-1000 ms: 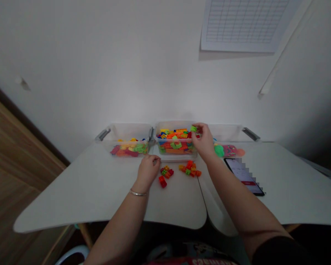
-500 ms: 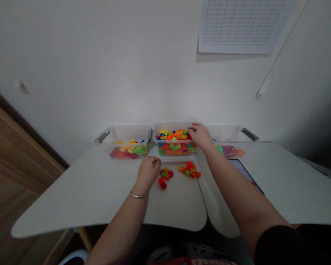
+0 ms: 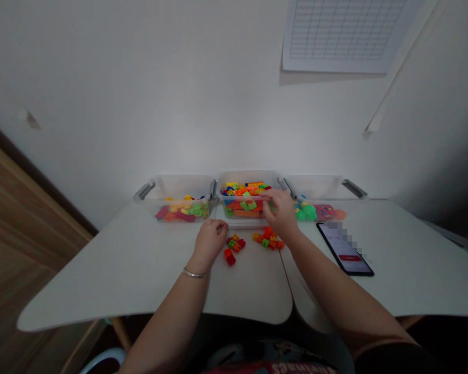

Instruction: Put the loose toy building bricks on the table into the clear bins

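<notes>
My left hand [image 3: 209,243] rests on the white table [image 3: 109,275], loosely curled, just in front of the middle transparent plastic bin [image 3: 246,177]. No brick shows in it. My right hand [image 3: 281,213] hovers over that bin's front right corner, its fingers reaching left above the mixed toy building bricks [image 3: 245,200]. Its palm hides whatever it might hold. Between the hands lie a red brick [image 3: 230,257], a small multicoloured cluster of bricks [image 3: 235,243] and a larger orange, red and green cluster [image 3: 268,239].
Two more transparent bins flank the middle one, the left bin [image 3: 183,184] and the right bin [image 3: 315,186], both holding colourful pieces and with grey handles. A smartphone [image 3: 345,249] lies on the table at right. Behind is a white wall.
My right hand has moved down and nearer to me, from the far side of the middle bin to its front right corner. The green brick it held is no longer visible. My left hand stays put.
</notes>
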Demonstrator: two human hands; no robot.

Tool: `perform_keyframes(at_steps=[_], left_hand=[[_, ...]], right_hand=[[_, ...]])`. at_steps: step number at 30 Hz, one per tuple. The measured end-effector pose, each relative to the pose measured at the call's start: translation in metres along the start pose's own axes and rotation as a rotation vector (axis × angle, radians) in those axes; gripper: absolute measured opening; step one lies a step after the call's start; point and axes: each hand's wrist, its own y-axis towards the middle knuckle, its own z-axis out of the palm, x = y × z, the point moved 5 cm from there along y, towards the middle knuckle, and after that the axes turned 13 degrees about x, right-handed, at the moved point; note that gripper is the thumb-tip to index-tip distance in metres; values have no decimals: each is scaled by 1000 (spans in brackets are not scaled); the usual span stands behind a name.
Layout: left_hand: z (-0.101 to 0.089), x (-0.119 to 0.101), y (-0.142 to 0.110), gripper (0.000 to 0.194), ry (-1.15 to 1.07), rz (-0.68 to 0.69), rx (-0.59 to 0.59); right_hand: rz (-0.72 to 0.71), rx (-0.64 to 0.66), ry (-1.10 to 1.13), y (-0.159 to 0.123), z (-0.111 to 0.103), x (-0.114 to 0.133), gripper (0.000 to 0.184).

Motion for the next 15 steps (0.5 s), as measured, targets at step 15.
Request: perform_keyframes(at_steps=[15], left_hand=[[2, 6, 1, 28, 55, -40, 18]], right_hand=[[7, 640, -51, -69, 80, 37, 32]])
